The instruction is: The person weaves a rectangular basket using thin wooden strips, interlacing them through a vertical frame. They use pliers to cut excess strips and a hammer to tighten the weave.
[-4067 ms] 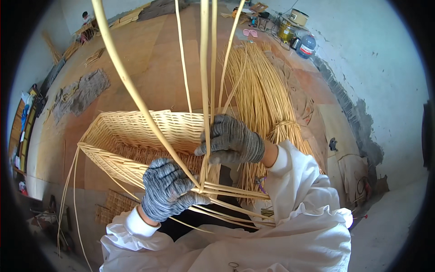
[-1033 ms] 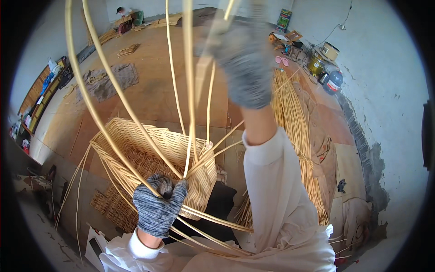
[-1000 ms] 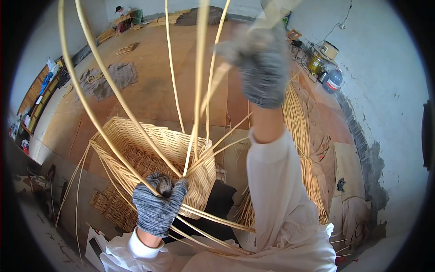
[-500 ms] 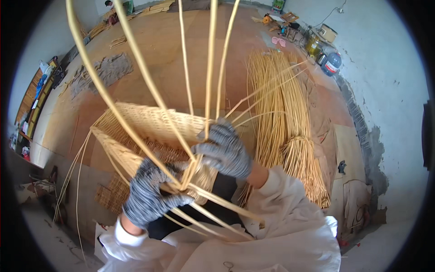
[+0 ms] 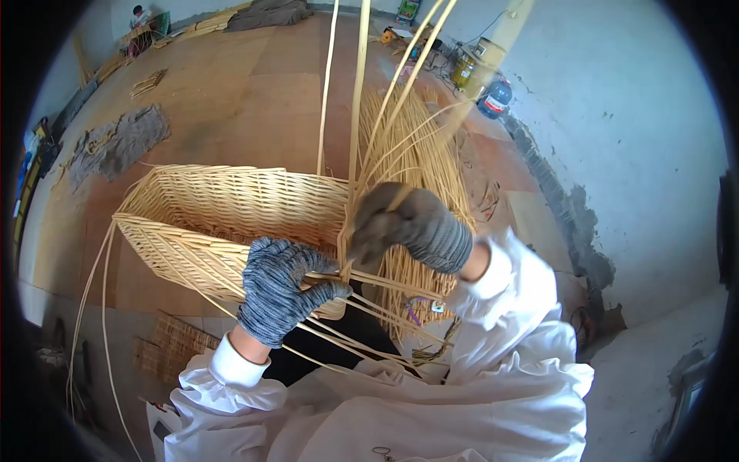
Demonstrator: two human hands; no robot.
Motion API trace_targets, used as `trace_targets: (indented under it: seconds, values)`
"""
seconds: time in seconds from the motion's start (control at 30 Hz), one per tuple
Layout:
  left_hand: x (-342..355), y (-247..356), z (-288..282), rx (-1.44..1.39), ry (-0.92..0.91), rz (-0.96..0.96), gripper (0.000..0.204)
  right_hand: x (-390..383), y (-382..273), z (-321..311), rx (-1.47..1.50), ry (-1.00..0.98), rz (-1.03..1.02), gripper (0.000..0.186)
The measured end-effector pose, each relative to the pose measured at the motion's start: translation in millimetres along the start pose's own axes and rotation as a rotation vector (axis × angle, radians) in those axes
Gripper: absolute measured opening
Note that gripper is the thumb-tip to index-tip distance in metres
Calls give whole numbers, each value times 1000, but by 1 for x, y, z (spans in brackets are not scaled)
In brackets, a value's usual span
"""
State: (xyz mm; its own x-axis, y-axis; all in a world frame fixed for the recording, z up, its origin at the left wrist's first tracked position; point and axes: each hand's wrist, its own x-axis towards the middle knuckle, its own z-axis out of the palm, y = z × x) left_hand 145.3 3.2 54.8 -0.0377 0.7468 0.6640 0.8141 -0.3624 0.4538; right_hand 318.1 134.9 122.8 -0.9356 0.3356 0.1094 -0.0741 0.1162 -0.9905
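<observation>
My left hand (image 5: 285,292), in a mottled grey glove, grips the right near corner of a long wicker basket (image 5: 192,175), its thumb and fingers closed on the rods there. My right hand (image 5: 412,227), gloved alike, is at that corner just above and right of it, fingers curled on a pale rod, somewhat blurred. Long upright rods (image 5: 359,92) rise from the corner, several leaning to the upper right. Other thin rods run from the corner toward my lap, and loose ends hang off the basket's left end.
A large willow bundle (image 5: 443,185) lies right of the basket, with a purple-handled item (image 5: 413,312) near it. A woven panel (image 5: 165,346) lies below left. A grey cloth (image 5: 119,142), a blue water jug (image 5: 494,100) and a distant person (image 5: 138,27) are further off.
My right hand, raised high a second ago, is down at the corner. The thick rods that leaned left over the basket have swung to the upper right. My left hand stays at the corner.
</observation>
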Motion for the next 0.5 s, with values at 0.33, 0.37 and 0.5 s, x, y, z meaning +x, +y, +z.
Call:
trace_targets:
  seconds: [0.33,0.37,0.5]
  values:
    - [-4,25,6,15,-78,-23,24,7,-38,41,-868,129,129,16]
    - [-3,23,5,37,-129,-72,23,18,-30,40,-1047,90,121,15]
    - [-16,13,-35,-140,-163,-50,21,-9,-46,-10,-1167,-423,-764,16]
